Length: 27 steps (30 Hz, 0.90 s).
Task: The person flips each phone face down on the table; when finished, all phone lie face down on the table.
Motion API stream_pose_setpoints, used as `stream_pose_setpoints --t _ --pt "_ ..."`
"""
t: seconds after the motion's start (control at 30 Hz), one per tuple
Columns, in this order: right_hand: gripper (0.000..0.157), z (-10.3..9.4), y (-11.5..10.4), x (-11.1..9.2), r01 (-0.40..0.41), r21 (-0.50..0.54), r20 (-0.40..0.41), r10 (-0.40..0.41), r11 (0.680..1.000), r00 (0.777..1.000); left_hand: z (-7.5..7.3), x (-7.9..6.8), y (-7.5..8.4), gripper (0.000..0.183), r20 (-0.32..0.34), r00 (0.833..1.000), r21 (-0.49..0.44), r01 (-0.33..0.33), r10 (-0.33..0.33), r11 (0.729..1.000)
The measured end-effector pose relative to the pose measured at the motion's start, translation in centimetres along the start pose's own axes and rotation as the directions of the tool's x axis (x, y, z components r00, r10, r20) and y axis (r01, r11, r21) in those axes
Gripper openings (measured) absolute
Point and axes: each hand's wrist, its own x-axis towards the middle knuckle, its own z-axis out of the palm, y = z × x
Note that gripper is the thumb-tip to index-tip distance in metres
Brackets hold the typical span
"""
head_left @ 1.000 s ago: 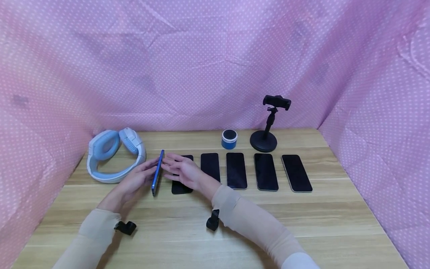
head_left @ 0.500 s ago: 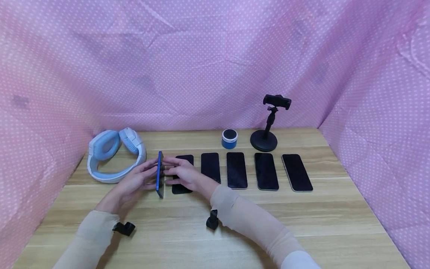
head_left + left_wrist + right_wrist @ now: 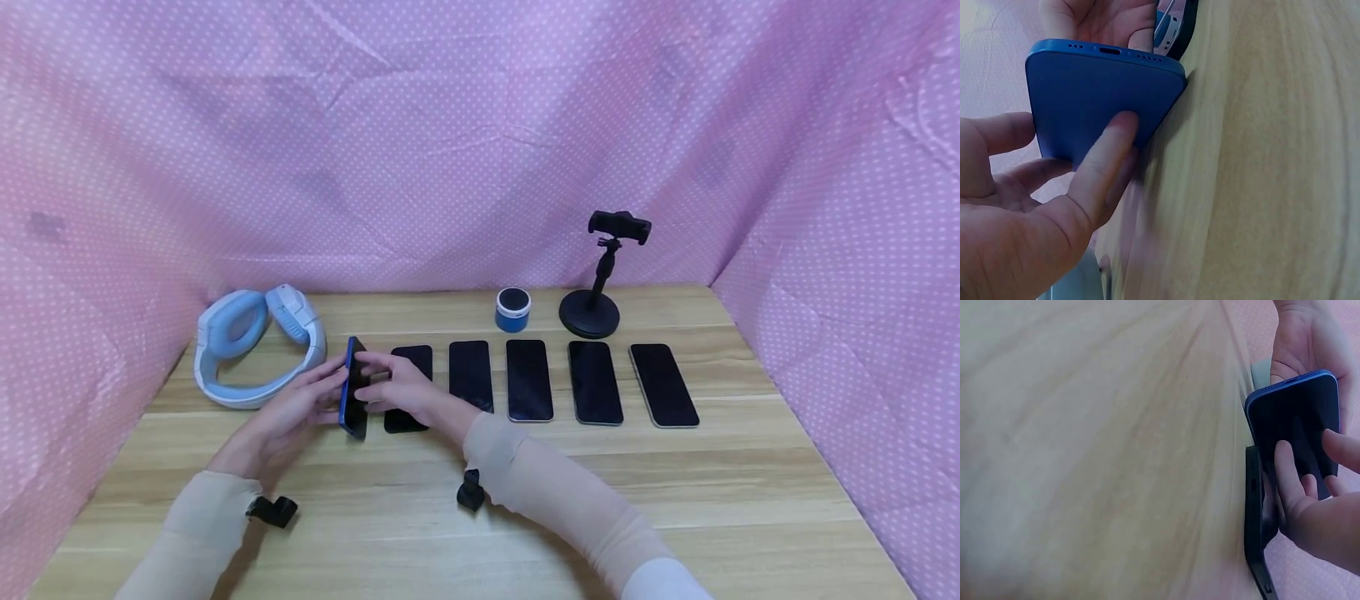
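Note:
A blue smartphone (image 3: 354, 407) stands on its long edge on the table, slightly tilted, its dark screen facing right. My left hand (image 3: 288, 410) is on its left side. In the left wrist view, those fingers (image 3: 1100, 169) lie on the blue back (image 3: 1079, 87), and another finger is at the upper edge. From the right, my right hand (image 3: 405, 387) reaches over a flat black phone (image 3: 407, 421) and touches the screen. The right wrist view shows spread right fingers (image 3: 1286, 465) against the dark screen (image 3: 1288, 415).
Several black phones lie in a row to the right, among them one phone (image 3: 528, 379) in the middle. Light blue headphones (image 3: 255, 392) sit at the left. Behind the row stand a small blue speaker (image 3: 512, 312) and a black phone stand (image 3: 590, 314).
My right hand has moved left until its fingers meet the screen. The phone has shifted slightly and tilted, showing more of its screen to the head camera. The left hand stays behind it.

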Motion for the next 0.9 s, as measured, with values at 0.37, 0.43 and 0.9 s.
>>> stream_pose_setpoints --t 0.37,0.43,0.9 --pt "0.071 0.5 0.1 0.2 0.023 -0.231 -0.014 -0.027 0.973 1.000 -0.6 -0.5 -0.5 0.064 -0.074 0.996 -0.039 -0.051 0.048 0.998" --pt "0.071 0.5 0.2 0.1 0.040 -0.287 -0.009 -0.044 0.957 0.999 -0.7 -0.5 -0.6 0.063 -0.093 0.995 -0.032 -0.050 0.047 0.998" --pt "0.061 1.0 0.6 0.4 0.094 -0.637 -0.012 -0.132 0.765 0.991 -0.7 -1.6 -1.2 0.056 -0.142 0.990 -0.087 -0.025 0.013 0.996"
